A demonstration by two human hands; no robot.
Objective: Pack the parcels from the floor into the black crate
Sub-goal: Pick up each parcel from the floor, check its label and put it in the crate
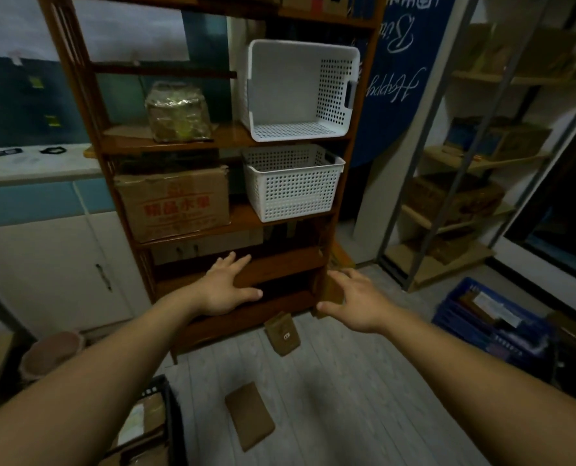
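I have both arms stretched out toward the tall brown wooden shelf unit (212, 142). My left hand (224, 290) has its grip wide open, fingers spread, holding nothing. My right hand (357, 302) is likewise spread and empty. On the pale plank floor (347, 381), a flat brown paper parcel (249, 415) lies between my forearms. A second brown parcel with a small white label (281, 332) lies by the shelf's foot. The black plastic crate (174, 418) sits at lower left, with packages inside.
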